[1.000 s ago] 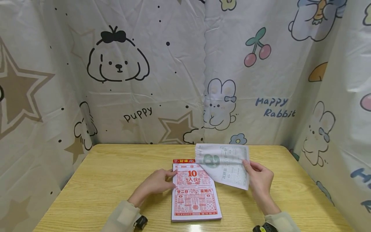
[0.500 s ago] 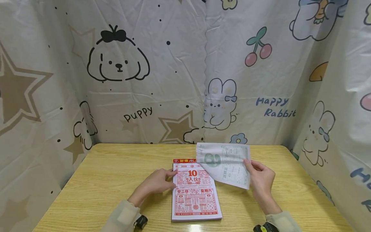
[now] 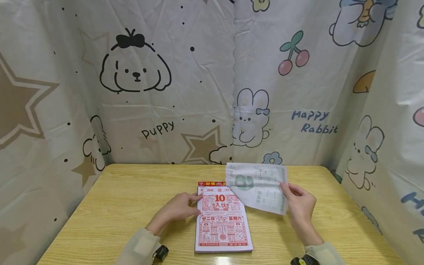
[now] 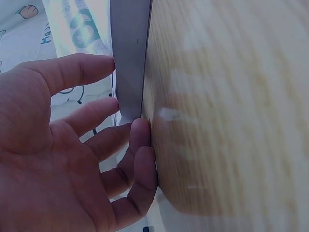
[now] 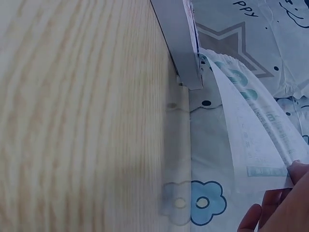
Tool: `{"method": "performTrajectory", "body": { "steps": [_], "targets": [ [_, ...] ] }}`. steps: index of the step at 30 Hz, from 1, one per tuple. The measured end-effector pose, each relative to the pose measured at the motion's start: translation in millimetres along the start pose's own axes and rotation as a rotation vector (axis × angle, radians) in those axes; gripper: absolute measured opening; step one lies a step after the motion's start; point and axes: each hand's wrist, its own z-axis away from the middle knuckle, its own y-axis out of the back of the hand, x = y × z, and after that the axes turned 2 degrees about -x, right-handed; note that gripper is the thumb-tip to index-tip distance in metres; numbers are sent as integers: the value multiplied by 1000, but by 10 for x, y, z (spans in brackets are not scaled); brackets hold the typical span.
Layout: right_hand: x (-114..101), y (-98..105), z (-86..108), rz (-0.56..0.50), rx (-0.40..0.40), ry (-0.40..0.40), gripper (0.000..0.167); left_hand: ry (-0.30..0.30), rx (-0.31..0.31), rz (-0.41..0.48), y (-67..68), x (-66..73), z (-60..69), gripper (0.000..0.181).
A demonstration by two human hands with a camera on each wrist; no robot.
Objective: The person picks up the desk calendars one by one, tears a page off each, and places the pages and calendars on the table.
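Note:
A thick tear-off calendar (image 3: 222,235) lies on the table, its top page printed in red with a large 10. My left hand (image 3: 179,207) rests against its left edge; in the left wrist view the thumb and fingertips touch the calendar's side (image 4: 129,53), the other fingers loosely bent. My right hand (image 3: 300,204) pinches the right edge of a thin page (image 3: 261,187) with green print showing through. That page has a ragged left end and covers the calendar's upper right corner. In the right wrist view the page (image 5: 251,140) hangs bowed, beyond the calendar's end.
The calendar sits on a light wood table (image 3: 139,184). A pale curtain (image 3: 198,92) with cartoon prints hangs behind it and along both sides. A red header strip (image 3: 208,183) runs across the calendar's top, partly covered by the page.
My right hand and the pinched page have shifted slightly to the right. The left hand stays against the calendar's edge.

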Motion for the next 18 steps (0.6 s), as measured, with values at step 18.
{"method": "performTrajectory", "body": {
  "steps": [18],
  "targets": [
    [-28, 113, -61, -27, 41, -34, 46, -6, 1, 2, 4, 55, 20, 66]
  ]
}}
